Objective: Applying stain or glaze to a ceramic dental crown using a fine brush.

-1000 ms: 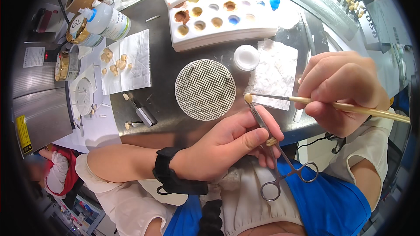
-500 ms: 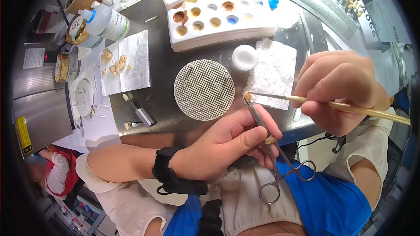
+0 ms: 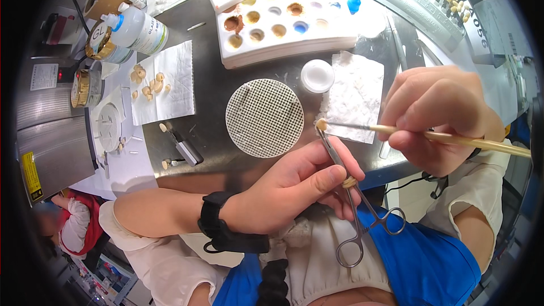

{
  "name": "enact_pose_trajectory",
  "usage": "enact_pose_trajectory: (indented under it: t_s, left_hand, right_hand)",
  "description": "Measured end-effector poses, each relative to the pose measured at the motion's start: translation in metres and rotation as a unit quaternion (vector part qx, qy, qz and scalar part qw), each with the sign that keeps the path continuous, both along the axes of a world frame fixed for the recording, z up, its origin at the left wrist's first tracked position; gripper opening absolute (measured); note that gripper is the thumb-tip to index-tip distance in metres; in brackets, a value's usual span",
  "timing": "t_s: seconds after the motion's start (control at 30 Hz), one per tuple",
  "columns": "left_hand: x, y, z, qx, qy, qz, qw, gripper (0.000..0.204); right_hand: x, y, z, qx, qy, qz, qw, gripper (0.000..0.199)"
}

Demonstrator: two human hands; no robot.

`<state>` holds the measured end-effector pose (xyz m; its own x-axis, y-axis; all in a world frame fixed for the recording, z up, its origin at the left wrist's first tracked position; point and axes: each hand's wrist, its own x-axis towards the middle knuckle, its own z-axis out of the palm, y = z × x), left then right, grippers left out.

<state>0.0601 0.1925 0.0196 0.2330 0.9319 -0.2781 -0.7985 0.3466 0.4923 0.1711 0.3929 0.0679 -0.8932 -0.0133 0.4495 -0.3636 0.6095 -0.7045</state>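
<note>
My left hand (image 3: pixel 306 178) is closed around a metal hemostat (image 3: pixel 352 207), its ring handles pointing down toward my lap. A small tooth-coloured dental crown (image 3: pixel 321 124) sits at the hemostat's tip. My right hand (image 3: pixel 442 116) pinches a thin paintbrush (image 3: pixel 453 139) with a pale wooden handle. The brush's tip touches the crown or lies right beside it. Just beyond are a crumpled white tissue (image 3: pixel 352 96) and a small round white dish (image 3: pixel 317 76). To the left of the hands lies a round honeycomb firing tray (image 3: pixel 264 117).
A white palette (image 3: pixel 283 42) with coloured wells stands at the back. Bottles (image 3: pixel 139 29) stand at the back left, near a paper napkin (image 3: pixel 181 79) bearing several crowns. A black holder (image 3: pixel 187 152) lies left of the tray. A shade guide (image 3: pixel 453 8) is at far right.
Both hands stay nearly in place. The hemostat's handles have shifted very slightly, and the brush tip has moved a little at the crown.
</note>
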Motion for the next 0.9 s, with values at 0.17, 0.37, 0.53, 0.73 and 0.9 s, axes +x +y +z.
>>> enact_pose_trajectory:
  t_s: [0.17,0.37,0.53,0.73,0.9]
  left_hand:
    - [-0.0009,-0.0004,0.0001,-0.007,0.003,-0.007,1.000,0.027]
    - [-0.0005,0.0000,0.0005,-0.002,0.001,-0.005,1.000,0.027]
    - [-0.0015,-0.0001,0.0001,-0.005,-0.003,-0.015,1.000,0.027]
    - [-0.0008,0.0001,-0.0011,0.007,-0.001,-0.008,1.000,0.026]
    - [-0.0008,0.0001,0.0003,0.002,0.003,-0.007,1.000,0.026]
  right_hand:
    - [0.0039,0.0006,0.0046,-0.042,-0.015,0.036,0.998,0.024]
    - [0.0004,-0.0010,-0.0010,-0.009,-0.022,-0.005,1.000,0.024]
    - [0.0048,0.0003,0.0070,-0.011,-0.039,0.030,0.999,0.024]
    - [0.0000,-0.0023,-0.0020,-0.022,-0.002,0.001,1.000,0.023]
    - [0.0031,-0.0001,0.0038,0.006,-0.021,0.016,1.000,0.023]
